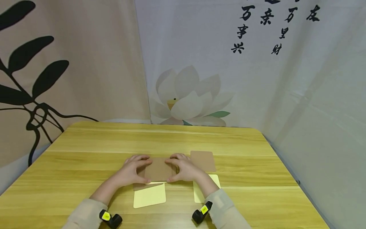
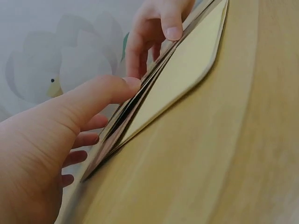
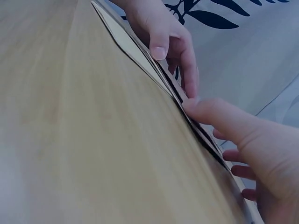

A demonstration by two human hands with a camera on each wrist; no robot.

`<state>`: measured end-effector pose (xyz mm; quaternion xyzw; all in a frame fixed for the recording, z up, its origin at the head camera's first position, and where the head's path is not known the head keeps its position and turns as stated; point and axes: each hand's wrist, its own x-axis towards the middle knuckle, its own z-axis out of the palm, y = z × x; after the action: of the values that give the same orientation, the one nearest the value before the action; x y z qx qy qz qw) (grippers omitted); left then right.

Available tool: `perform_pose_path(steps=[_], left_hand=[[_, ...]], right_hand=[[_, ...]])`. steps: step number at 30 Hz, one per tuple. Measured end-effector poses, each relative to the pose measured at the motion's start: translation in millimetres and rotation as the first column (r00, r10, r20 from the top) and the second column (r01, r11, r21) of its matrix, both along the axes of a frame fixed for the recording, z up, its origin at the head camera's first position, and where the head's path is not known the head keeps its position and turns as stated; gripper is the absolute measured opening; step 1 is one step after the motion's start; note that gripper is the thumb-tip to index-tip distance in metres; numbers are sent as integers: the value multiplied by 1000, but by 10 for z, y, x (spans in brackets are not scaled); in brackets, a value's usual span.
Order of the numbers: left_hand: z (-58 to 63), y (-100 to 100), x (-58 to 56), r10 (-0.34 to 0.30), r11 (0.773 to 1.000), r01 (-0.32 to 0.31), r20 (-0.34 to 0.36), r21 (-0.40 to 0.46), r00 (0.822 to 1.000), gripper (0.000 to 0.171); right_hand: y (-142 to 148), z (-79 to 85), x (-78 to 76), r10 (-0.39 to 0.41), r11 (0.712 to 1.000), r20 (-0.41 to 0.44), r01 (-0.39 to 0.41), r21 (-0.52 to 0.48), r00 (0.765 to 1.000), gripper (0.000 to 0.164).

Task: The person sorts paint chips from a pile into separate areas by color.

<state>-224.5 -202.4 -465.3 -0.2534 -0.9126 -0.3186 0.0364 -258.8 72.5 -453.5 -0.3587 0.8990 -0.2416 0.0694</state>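
Card (image 1: 159,169) between left hand (image 1: 130,171) and right hand (image 1: 186,169) over wooden table (image 1: 246,178)

Holds the brown card by both ends, midway across the near half of the table. Grips its left end with the left hand, thumb at the near edge, fingers at the far edge; grips its right end in matching fashion with the right hand. Curves both hands into wide holds, spanned from thumb to fingers by the card. In both wrist views, thin layers close beneath, with dark gaps between some; impossible to count.

Just nearer than the left thumb, a yellow card (image 1: 150,196) flat on the table, partly over a brown piece (image 1: 140,187). Below the right wrist, a second yellow card (image 1: 198,193), partly hidden from the head view. Beyond it, near the right hand, a second brown card (image 1: 203,160), flat and apart from the held one.

At the pale sleeves (image 1: 83,216), black wrist devices (image 1: 115,221) with yellow labels (image 1: 106,216). Behind the table, a cloth backdrop (image 1: 177,35) with a lotus print (image 1: 187,105), black leaves (image 1: 48,78) to the left and dark characters (image 1: 267,16) high on the right.
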Motion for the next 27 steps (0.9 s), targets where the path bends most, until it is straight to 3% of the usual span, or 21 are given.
perform_pose_path(steps=[13, 27], left_hand=[[99, 104, 3, 26, 1000, -25, -33, 12, 999, 76], [208, 489, -85, -12, 1000, 13, -58, 6, 998, 75]], right_hand=[[114, 92, -15, 7, 996, 37, -4, -87, 999, 75], [483, 198, 9, -20, 988, 71, 31, -151, 997, 79]])
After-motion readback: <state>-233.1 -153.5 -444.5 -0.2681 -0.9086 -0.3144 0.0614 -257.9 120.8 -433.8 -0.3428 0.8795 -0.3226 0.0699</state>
